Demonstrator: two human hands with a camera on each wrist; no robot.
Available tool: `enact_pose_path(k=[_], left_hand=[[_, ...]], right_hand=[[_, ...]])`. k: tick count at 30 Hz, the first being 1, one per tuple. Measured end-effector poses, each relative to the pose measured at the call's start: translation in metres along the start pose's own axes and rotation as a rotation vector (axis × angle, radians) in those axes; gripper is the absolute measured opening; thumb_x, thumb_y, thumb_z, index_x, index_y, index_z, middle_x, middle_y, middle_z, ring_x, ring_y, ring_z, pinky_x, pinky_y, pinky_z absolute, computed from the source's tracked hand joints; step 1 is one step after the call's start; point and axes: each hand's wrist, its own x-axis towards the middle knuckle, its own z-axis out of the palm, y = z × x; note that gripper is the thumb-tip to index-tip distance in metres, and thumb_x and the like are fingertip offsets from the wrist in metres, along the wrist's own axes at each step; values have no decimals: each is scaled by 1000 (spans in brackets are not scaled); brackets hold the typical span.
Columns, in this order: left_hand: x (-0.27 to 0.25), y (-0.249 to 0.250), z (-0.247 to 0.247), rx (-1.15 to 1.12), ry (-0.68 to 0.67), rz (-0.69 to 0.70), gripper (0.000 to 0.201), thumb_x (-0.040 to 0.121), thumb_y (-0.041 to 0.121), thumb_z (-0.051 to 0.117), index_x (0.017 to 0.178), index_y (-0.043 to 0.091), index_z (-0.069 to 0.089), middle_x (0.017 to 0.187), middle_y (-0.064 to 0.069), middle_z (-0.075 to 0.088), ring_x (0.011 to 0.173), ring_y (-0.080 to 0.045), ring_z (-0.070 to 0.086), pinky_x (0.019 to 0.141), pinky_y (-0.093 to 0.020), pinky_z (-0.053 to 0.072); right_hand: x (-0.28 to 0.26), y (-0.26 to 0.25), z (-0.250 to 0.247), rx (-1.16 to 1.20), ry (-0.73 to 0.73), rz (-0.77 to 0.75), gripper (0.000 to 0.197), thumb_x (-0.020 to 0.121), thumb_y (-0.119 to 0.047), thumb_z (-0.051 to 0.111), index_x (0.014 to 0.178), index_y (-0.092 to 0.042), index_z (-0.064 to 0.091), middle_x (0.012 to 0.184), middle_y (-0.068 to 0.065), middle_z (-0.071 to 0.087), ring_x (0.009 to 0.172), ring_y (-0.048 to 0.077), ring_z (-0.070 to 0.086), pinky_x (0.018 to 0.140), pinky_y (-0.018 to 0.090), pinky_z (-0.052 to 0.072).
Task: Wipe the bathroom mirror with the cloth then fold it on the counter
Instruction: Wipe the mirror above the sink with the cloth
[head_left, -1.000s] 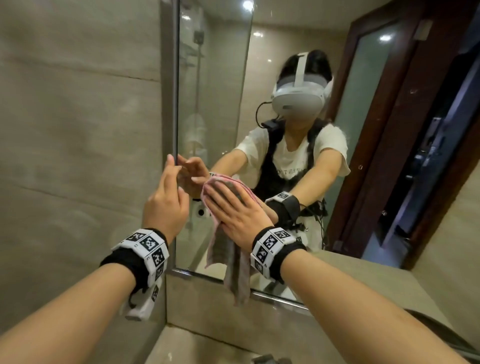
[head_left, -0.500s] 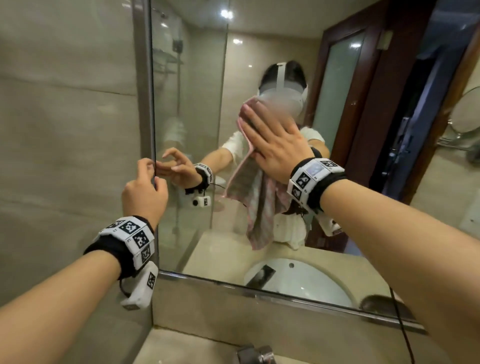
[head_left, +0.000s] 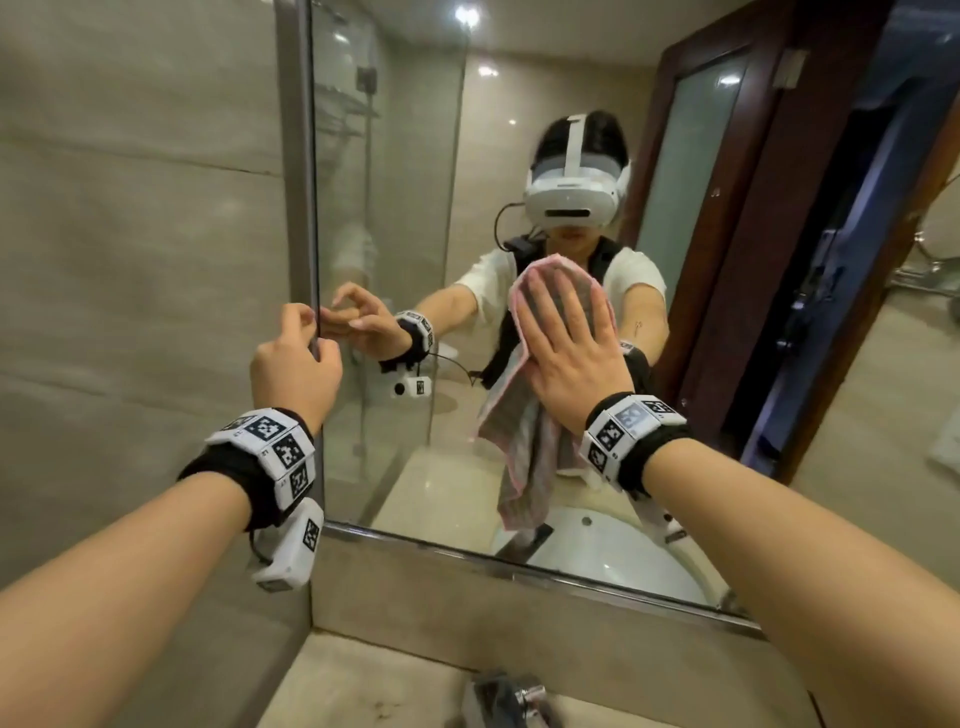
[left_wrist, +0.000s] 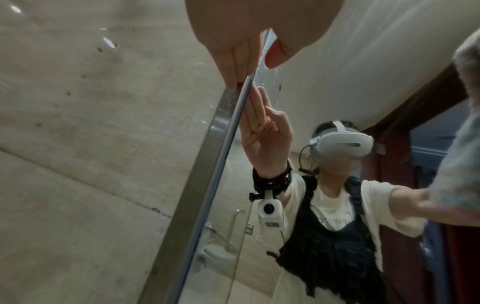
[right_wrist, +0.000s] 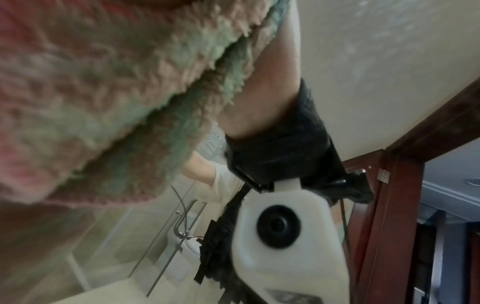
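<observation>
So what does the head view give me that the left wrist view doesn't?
Only the head view shows the right hand flat on the cloth against the mirror, plus the faucet. Only the left wrist view shows the fingertips on the frame from below, thumb on the glass side. Both show the left hand at the mirror's edge.

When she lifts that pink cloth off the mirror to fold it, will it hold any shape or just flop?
Probably flops: below the right hand, the cloth hangs limp in loose folds down the mirror. It looks light, since a flat palm alone seems to pin it. The fluffy pile in the right wrist view suggests it grips rather than slips.
</observation>
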Motion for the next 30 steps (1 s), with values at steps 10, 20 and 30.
enact_pose_path(k=[10, 20, 30], left_hand=[[3, -9, -11, -22, -84, 39, 30, 83, 5, 50, 113, 10, 51, 109, -10, 70, 94, -43, 60, 77, -38, 46], [25, -15, -28, -18, -266, -24, 30, 83, 11, 49, 112, 18, 52, 104, -16, 70, 97, -37, 61, 84, -40, 49], [21, -14, -31, -107, -418, -3, 49, 88, 7, 49, 135, 14, 39, 129, -10, 58, 122, -25, 53, 102, -35, 42]], right_hand=[[26, -72, 26, 162, -34, -366, 58, 89, -30, 35, 143, -12, 28, 150, 9, 32, 145, 26, -9, 116, 44, -6], [167, -65, -28, -4, -141, -368, 58, 98, -39, 21, 150, -21, 0, 159, 2, -2, 146, 23, -4, 113, 43, -15], [280, -15, -90, 15, -43, -99, 55, 99, -34, 16, 150, -20, 0, 159, -1, -3, 146, 21, -6, 115, 43, -10]])
